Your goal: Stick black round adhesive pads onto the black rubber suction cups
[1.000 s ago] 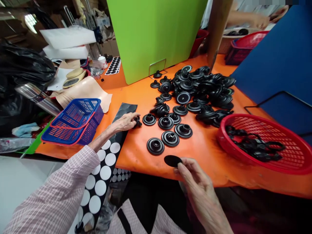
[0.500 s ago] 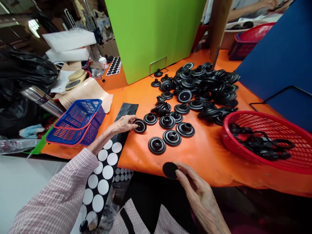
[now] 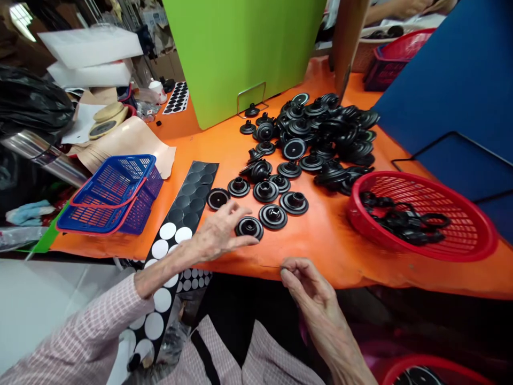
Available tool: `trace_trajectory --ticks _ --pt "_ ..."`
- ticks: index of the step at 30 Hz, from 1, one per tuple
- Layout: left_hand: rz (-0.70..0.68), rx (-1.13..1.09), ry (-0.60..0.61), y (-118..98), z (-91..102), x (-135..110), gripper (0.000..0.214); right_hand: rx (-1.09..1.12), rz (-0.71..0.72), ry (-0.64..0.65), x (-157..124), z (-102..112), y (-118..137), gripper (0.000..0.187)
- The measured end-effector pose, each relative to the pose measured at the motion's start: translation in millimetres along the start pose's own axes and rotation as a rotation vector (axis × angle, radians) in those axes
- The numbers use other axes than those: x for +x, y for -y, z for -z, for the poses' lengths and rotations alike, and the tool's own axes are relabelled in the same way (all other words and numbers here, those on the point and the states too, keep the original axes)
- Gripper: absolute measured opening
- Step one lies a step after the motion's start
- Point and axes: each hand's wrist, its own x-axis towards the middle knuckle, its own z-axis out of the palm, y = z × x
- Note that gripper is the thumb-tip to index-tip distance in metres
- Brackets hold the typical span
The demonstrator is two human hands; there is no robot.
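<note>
Round black part [image 3: 249,227] lies flat on the orange table [image 3: 328,240], right at the tips of your left fingers [image 3: 240,243]. Your left hand [image 3: 218,235] is open, fingers spread, holding nothing. Your right hand [image 3: 308,283] has its fingertips [image 3: 285,271] pinched tight on a thin piece [image 3: 276,266] at the table edge. It shows only as a fine line, so I cannot tell what it is. I think you should hold the round black part down by its rim, keep its middle free, and bring the thin piece in flat and slow. Mind the next part [image 3: 273,215] just beside it, and the dotted sticker strip [image 3: 188,198] that your wrist crosses. Further out, the big pile [image 3: 332,133] and the red basket [image 3: 420,255] are well apart from your hands, so I think they are safe from bumps
</note>
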Motion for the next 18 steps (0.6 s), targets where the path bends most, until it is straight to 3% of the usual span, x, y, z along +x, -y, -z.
trace_trajectory --ticks 3,8,10,13,18 --pt "0.058 -0.187 -0.005 -5.0 -17.4 -0.6 0.021 -0.008 0.036 -0.023 -1.3 4.2 0.2 0.024" --pt "0.548 -1.12 0.057 -5.6 -5.5 -12.3 0.03 0.047 -0.022 0.017 -2.6 4.7 4.1 0.021" --pt "0.692 -1.374 0.024 -8.2 0.5 -21.1 0.028 0.066 0.01 0.017 -0.3 -0.9 6.4 0.022" --pt "0.782 -1.523 -0.077 -11.3 3.5 -32.8 0.02 0.137 0.037 0.005 5.3 -11.9 11.5 0.037" --pt "0.658 -1.359 -0.064 -11.3 4.3 -49.3 0.019 0.32 -0.14 0.058 14.7 -27.6 22.6 0.029"
